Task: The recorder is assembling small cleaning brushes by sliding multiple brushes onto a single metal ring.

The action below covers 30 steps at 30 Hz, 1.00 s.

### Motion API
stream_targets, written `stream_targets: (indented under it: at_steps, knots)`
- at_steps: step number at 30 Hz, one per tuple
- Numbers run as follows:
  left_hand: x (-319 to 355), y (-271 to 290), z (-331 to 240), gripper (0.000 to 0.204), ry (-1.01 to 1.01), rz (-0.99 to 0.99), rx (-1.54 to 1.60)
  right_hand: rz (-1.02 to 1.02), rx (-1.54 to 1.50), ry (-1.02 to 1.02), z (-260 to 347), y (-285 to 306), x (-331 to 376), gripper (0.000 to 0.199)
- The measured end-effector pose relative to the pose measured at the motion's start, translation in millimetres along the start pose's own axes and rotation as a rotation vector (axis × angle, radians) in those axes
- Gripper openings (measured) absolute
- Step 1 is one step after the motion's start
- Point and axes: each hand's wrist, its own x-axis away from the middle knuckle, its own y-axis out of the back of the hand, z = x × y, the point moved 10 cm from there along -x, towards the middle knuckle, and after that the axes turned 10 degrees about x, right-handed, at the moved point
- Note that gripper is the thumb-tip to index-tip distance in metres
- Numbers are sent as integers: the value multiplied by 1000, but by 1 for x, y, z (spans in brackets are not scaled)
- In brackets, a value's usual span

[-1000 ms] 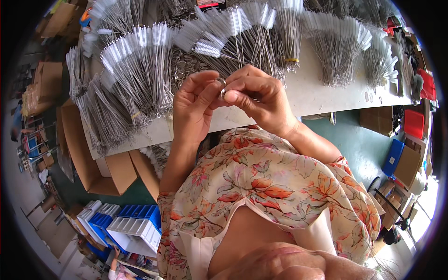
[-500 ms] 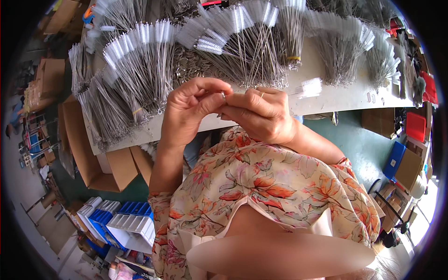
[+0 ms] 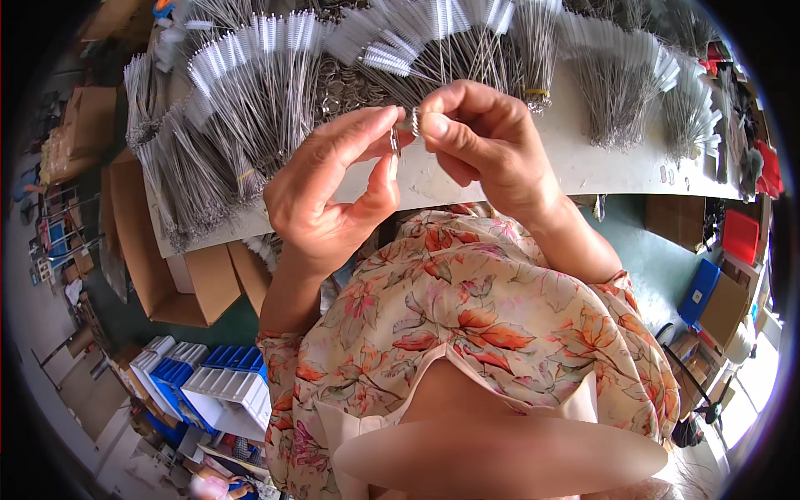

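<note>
Both hands are raised close together over the near part of the table. My left hand (image 3: 325,183) holds a small shiny metal ring (image 3: 395,140) between its thumb and fingertips. Beside it, my right hand (image 3: 493,137) pinches a short, twisted metal wire piece (image 3: 415,122) between thumb and forefinger. The ring and the wire piece are almost touching; whether they are linked I cannot tell. Behind the hands lie bundles of wire brushes (image 3: 250,100) with white bristle heads and a pile of metal rings (image 3: 337,90).
More brush bundles (image 3: 612,92) cover the back and right of the white table (image 3: 583,171). An open cardboard box (image 3: 179,287) stands below its left edge. Blue and white bins (image 3: 221,379) are at lower left. Right of me are a brown box (image 3: 675,221) and a red container (image 3: 741,232).
Both hands have moved up and farther from my body. The left fingers have spread wider, showing the ring. The right hand has turned, and the white bristle head beside it is gone from view.
</note>
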Motion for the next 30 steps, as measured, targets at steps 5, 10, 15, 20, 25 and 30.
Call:
stream_targets:
  at_steps: [5,10,15,20,25,30]
  knots:
    - [0,0,0,31,-55,3,-53,47,-65,-46,-7,-10,-3,23]
    - [-1,-1,3,30,-52,32,-79,50,-21,-53,-10,-9,-6,21]
    - [1,-2,21,31,63,145,82,166,278,-47,-8,-9,-10,15]
    - [2,4,34,27,190,103,206,192,240,-95,-13,-15,-3,11]
    - [8,8,83,28,594,191,302,78,225,-79,-37,-12,-2,9]
    - [-19,126,150,33,580,33,-940,146,1254,562,-87,-65,3,15]
